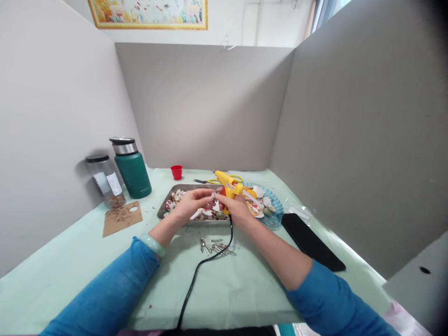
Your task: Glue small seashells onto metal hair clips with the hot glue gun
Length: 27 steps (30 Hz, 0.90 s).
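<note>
My right hand [236, 208] is closed around the handle of a yellow hot glue gun [227, 181], its nozzle pointing away to the upper left. A clear glue stick [252, 198] sticks out of the gun's rear. Over the metal tray [196, 223], my left hand [192, 201] pinches a small pale piece [214, 196], largely covered by the fingers. The right thumb and fingertips meet it there too. Shells [206, 212] and other small bits fill the tray. Several metal hair clips [213, 246] lie in a pile nearer to me, beside the black cord [199, 267].
A blue plate [279, 212] of shells stands right of the tray, near a black slab [311, 242]. Yellow-handled scissors [210, 181] and a red cup [177, 172] lie behind. At left are a green bottle [133, 172], a clear jar [108, 184] and brown card [121, 221]. Grey panels enclose the table.
</note>
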Motion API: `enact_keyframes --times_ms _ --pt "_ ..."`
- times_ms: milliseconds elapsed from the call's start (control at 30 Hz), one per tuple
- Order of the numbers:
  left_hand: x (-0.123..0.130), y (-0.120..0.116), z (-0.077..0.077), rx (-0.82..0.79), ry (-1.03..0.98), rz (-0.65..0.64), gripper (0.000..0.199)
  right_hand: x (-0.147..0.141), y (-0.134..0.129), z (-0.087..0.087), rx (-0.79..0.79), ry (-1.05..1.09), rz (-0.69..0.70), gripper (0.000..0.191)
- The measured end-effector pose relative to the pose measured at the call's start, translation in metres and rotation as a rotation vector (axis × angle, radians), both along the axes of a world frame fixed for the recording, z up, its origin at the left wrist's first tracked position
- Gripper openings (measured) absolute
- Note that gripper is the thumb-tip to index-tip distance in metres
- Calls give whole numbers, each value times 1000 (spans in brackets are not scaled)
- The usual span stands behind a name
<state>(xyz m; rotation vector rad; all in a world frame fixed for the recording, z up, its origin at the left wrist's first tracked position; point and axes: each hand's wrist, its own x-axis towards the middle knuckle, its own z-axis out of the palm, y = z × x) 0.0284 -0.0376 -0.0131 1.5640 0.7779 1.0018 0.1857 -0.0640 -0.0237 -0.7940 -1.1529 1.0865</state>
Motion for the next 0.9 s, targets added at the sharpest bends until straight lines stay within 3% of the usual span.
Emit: enact_keyframes --times_ms 900 --pt "-1 4 -5 16 -27 -22 40 0 3 -2 -2 -21 -1 24"
